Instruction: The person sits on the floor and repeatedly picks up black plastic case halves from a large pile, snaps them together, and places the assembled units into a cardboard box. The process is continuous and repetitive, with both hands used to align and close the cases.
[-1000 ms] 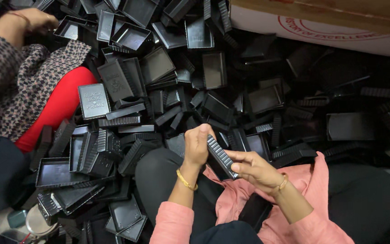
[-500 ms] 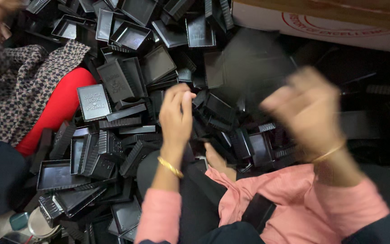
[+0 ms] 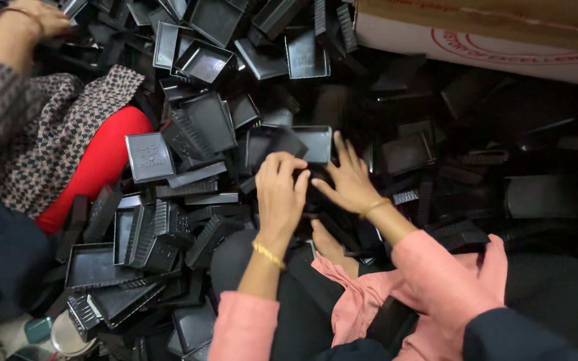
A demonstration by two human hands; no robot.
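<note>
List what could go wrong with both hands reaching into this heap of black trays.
1. The left hand and right hand press into a loose pile of black trays lying at all angles; pulling one may send its neighbours sliding.
2. Ribbed tray edges stick up close by and might scrape fingers.
3. A bare foot lies under the heap's edge, where a tray could drop.

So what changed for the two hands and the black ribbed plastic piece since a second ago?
Both hands, left hand and right hand, moved forward from the lap into the heap of black plastic trays; the ribbed piece they held is no longer visible. The co-worker's red-clad leg stayed put.
</note>
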